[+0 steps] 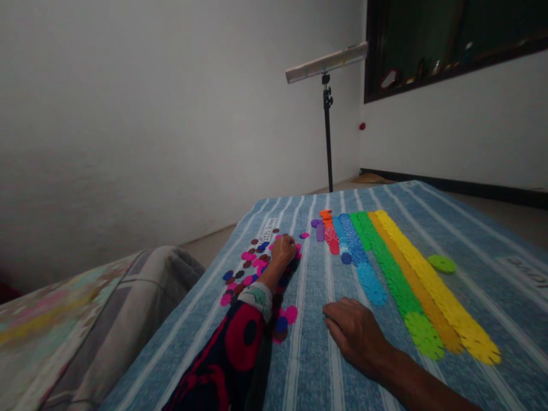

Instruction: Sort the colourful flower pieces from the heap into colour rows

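My left hand reaches in among a scattered pile of pink, blue and brown plastic discs. Its fingers are curled downward, and whatever is in them is hidden. Closer to me, my right hand rests low over the striped cloth with its fingers bent together; their tips hide anything they hold. Beyond it lie overlapping rows of notched discs sorted by colour: a yellow row, an orange row, a green row, a blue row and a short red row.
The blue striped cloth covers the table. A few lime discs sit right of the yellow row. Several loose discs lie near my left forearm. A fabric-covered surface stands at left, a lamp stand behind.
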Action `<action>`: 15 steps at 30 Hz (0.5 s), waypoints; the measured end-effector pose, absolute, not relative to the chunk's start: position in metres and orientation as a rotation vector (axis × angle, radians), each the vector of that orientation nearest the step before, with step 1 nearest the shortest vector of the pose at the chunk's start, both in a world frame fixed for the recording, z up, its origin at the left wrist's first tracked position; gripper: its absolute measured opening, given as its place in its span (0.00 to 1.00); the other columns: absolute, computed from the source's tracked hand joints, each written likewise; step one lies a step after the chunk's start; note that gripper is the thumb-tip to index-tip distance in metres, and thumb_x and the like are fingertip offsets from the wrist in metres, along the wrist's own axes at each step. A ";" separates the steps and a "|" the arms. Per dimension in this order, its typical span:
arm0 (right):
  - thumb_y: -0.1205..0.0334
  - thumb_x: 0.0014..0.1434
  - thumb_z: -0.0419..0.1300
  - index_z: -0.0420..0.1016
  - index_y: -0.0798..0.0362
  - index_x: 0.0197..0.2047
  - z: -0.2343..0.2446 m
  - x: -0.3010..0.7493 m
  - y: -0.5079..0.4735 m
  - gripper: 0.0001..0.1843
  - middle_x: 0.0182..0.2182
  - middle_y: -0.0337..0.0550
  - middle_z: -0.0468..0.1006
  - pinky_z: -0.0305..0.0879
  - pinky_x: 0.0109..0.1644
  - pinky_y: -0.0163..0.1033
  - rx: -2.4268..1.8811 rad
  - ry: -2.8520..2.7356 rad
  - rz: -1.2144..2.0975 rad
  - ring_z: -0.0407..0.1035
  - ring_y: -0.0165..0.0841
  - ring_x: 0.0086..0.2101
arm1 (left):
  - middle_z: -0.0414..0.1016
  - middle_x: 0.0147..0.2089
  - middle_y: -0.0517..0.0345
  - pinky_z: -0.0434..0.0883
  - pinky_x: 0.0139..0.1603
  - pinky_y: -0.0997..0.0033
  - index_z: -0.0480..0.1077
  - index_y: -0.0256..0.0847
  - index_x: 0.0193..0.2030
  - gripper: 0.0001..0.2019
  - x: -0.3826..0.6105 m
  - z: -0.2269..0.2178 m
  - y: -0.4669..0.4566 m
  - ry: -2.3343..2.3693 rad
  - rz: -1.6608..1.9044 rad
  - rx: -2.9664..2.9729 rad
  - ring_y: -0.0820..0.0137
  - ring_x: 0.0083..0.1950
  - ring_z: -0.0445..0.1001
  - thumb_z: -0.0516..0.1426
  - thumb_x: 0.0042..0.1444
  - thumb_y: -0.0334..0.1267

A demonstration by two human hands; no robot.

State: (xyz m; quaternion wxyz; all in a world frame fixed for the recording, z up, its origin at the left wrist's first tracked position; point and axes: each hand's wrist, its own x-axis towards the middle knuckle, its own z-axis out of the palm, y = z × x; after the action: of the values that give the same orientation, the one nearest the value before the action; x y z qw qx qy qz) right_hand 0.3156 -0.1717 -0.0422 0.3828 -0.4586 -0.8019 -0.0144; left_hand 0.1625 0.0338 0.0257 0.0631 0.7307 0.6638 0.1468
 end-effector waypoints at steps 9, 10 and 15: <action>0.71 0.63 0.50 0.68 0.50 0.31 -0.042 0.314 -0.172 0.11 0.24 0.39 0.72 0.55 0.34 0.40 -1.141 -2.009 -0.001 0.65 0.34 0.27 | 0.79 0.51 0.44 0.69 0.52 0.67 0.78 0.39 0.48 0.16 0.178 0.021 0.060 2.022 0.431 2.235 0.60 0.54 0.75 0.54 0.56 0.32; 0.71 0.63 0.50 0.68 0.50 0.31 -0.043 0.314 -0.172 0.11 0.25 0.40 0.72 0.55 0.34 0.39 -1.136 -2.010 -0.001 0.65 0.34 0.28 | 0.78 0.52 0.43 0.69 0.53 0.67 0.78 0.39 0.49 0.16 0.181 0.021 0.064 2.016 0.412 2.250 0.59 0.55 0.74 0.55 0.56 0.32; 0.70 0.64 0.50 0.69 0.50 0.33 -0.047 0.316 -0.170 0.10 0.27 0.40 0.74 0.56 0.34 0.39 -1.139 -2.029 0.025 0.66 0.34 0.28 | 0.78 0.52 0.44 0.68 0.54 0.68 0.78 0.41 0.49 0.16 0.193 0.019 0.080 1.939 0.292 2.297 0.59 0.57 0.73 0.57 0.55 0.32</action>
State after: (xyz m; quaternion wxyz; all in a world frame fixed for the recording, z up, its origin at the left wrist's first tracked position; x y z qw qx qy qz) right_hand 0.3160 -0.1704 -0.0469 0.3959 -0.4496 -0.8007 0.0100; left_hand 0.1933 0.0796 0.0188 0.0606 0.7592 0.6408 0.0966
